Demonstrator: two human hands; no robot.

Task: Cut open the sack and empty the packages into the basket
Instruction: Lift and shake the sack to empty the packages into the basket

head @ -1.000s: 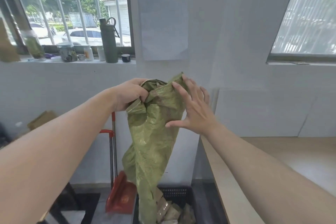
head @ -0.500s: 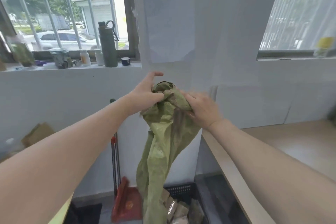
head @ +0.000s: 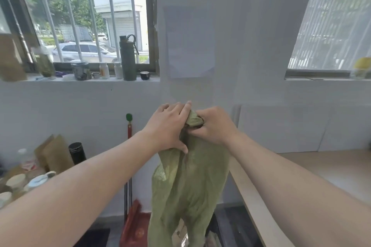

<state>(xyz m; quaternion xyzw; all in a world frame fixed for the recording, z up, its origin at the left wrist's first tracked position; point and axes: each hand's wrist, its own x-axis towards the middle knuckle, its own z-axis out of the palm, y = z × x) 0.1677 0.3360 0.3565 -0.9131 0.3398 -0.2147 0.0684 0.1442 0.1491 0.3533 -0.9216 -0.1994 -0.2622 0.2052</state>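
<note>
Above the seemingly dark basket [head: 215, 226], both hands' grips bunch the limp, crinkled woven green sack [head: 188, 182].

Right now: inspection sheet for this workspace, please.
Surface: wooden counter at right, bare where visible.
Job's things: green woven sack hanging limp, bunched top up; packages partly visible under it; basket mostly hidden.
Clutter: green bottle and jars on sill; red dustpan; cups and black flask at left.
Grippers: left hand and right hand both grip the sack's top.
Cables: nothing seen.
Surroundings: white wall, two barred windows.
</note>
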